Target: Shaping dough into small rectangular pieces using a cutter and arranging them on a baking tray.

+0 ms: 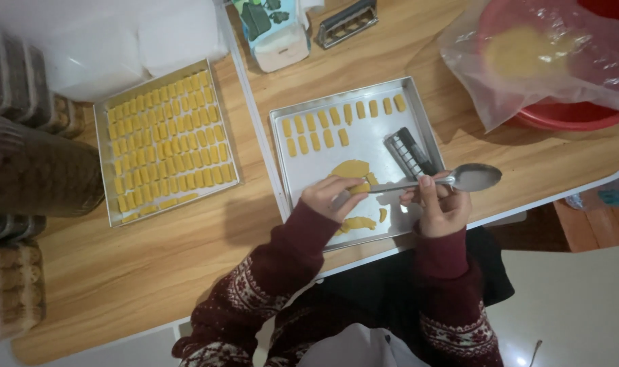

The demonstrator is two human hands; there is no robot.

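The right hand [442, 207] closes its fingers round a spoon [452, 180] lying left-to-right, bowl rightward; the left hand [333, 197] pinches its handle end beside yellow dough [351, 168] on the near tray [364, 139]

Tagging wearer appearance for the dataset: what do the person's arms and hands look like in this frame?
Both arms wear a dark maroon knit sweater with a white snowflake-style patterned band across the upper sleeves and plain ribbed cuffs at the wrists. The left hand and right hand are bare: no gloves, and no rings or watch visible. Sleeves reach the wrists on both sides.
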